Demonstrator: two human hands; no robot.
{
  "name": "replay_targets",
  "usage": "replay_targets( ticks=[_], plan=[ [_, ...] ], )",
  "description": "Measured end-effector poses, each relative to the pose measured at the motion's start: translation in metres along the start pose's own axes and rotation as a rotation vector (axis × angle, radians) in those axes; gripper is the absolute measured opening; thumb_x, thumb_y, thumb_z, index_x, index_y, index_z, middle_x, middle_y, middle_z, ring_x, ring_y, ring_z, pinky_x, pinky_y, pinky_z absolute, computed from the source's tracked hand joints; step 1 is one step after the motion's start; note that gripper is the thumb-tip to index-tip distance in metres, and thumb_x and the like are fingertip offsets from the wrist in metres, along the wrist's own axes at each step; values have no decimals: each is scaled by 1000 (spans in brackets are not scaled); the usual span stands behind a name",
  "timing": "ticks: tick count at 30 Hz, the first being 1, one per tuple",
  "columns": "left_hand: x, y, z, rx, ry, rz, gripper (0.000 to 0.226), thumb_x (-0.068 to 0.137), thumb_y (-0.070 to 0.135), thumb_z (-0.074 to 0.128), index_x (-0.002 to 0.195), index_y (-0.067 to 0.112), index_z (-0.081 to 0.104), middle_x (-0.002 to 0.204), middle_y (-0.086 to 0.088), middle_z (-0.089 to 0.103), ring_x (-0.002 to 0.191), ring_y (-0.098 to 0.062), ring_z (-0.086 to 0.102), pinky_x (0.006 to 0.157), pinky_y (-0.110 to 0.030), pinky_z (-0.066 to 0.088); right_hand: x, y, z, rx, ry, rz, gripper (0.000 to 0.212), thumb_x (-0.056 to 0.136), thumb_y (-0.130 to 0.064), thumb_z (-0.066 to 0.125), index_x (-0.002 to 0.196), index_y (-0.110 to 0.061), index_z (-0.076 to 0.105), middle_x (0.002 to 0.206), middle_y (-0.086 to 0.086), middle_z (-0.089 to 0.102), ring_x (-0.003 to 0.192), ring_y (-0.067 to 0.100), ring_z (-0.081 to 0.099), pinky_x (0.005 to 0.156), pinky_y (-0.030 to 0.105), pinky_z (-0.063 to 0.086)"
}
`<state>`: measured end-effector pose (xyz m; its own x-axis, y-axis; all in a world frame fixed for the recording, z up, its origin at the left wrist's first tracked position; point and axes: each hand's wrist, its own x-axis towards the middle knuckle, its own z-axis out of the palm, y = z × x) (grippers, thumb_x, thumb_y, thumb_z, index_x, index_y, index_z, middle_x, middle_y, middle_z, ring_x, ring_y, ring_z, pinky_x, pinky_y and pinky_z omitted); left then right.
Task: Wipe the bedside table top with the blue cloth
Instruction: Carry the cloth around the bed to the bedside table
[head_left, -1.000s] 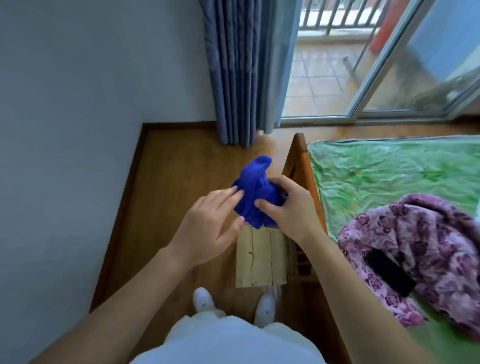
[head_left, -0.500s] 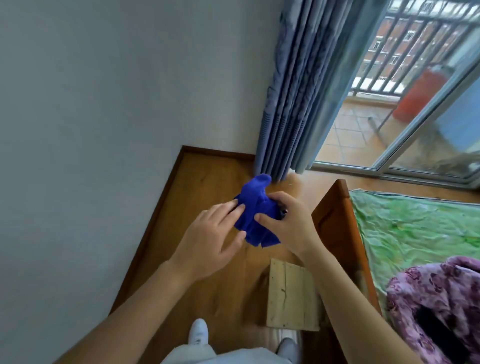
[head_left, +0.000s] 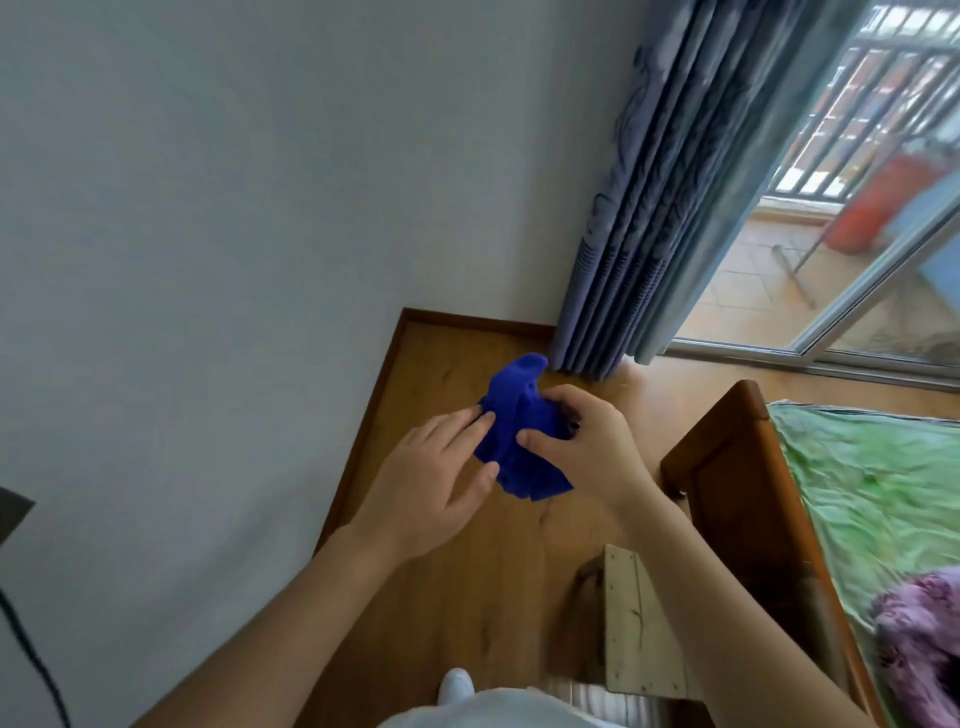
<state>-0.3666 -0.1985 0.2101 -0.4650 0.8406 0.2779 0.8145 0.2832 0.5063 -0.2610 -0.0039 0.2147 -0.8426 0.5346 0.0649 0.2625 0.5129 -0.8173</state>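
- Both hands meet over the floor. The right hand (head_left: 582, 447) is curled round the bunched blue cloth (head_left: 514, 431), thumb pressed to its front. The left hand (head_left: 431, 483) lies nearly flat, fingertips and thumb touching the cloth's left edge without closing on it.
- Held in the air, the blue cloth is well apart from the bedside table top (head_left: 639, 639), which sits near and right, partly behind the right forearm.
- Risk, as I judge it: the cloth is wadded, so a pass made like this would meet the wood with only a small patch and leave strips unwiped.
- Risk: a loose tail hangs below the right hand; regathering the bundle could let it slip to the floor (head_left: 441, 597).
- Risk: the table sits low at the edge of my view, just beside the bed frame (head_left: 727, 493); a reach made without looking down could miss it or knock the frame.
- Surface: pale bare planks with a seam and small fastener heads, which I expect could snag the fabric.
- Room: a grey wall (head_left: 208, 208) on the left, a blue-grey curtain (head_left: 649, 208) far, a glass door (head_left: 857, 286) to a balcony far right.
- On the right, a green sheet (head_left: 872, 493) and a purple floral blanket (head_left: 919, 649) cover the bed; a black cable (head_left: 31, 660) trails near left.
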Motion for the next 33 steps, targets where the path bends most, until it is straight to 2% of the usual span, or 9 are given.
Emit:
replay_targets(
  ticks=[3,7,10,19,22,24,27,33],
  plan=[
    [18,-6,8,6,-30,27,55,104,52,33,151,23,36,154,6,42,140,-6,36,113,-39,39,11,5,-7,-27,23,36,44,79,-47,75,117,-46,55,99,-29,64,95,-14,60,68,8,49],
    [53,-16,21,3,-82,78,55,104,51,33,151,22,36,154,5,40,140,-7,37,112,-37,40,32,23,-20,-21,40,99,42,83,-38,78,121,-35,60,102,-21,65,94,0,65,80,22,55],
    [87,-23,37,-20,-126,109,55,104,50,34,150,22,38,153,5,42,139,-6,38,112,-34,40,52,42,-31,-31,67,138,44,83,-37,77,123,-30,61,103,-18,66,96,4,65,85,28,57],
    [246,-53,80,-24,-212,126,57,103,54,30,150,23,37,153,5,42,139,-6,38,113,-33,37,180,108,-72,56,131,190,45,85,-33,78,126,-23,62,106,-12,67,97,6,66,85,32,59],
    [306,-59,86,9,-216,135,57,103,53,31,151,22,36,155,4,40,139,-8,37,113,-37,39,233,121,-96,63,164,195,41,84,-35,80,120,-26,64,97,-19,64,91,-3,64,75,19,56],
    [341,-60,90,28,-197,154,58,103,54,29,153,23,33,159,5,34,143,-8,33,115,-34,34,264,127,-112,33,188,193,38,83,-37,80,117,-31,62,93,-23,62,89,-10,61,68,10,51],
    [389,-57,94,24,-191,171,60,103,56,26,154,26,29,162,8,27,145,-6,27,114,-31,27,301,132,-136,23,226,214,41,83,-38,80,118,-35,60,96,-21,65,87,-4,63,68,15,51],
    [490,-63,116,-14,-247,295,56,104,50,32,150,20,39,156,5,39,140,-9,37,112,-33,36,363,155,-180,-14,295,263,39,79,-45,77,115,-35,63,95,-18,68,86,1,65,77,28,58]
  ],
)
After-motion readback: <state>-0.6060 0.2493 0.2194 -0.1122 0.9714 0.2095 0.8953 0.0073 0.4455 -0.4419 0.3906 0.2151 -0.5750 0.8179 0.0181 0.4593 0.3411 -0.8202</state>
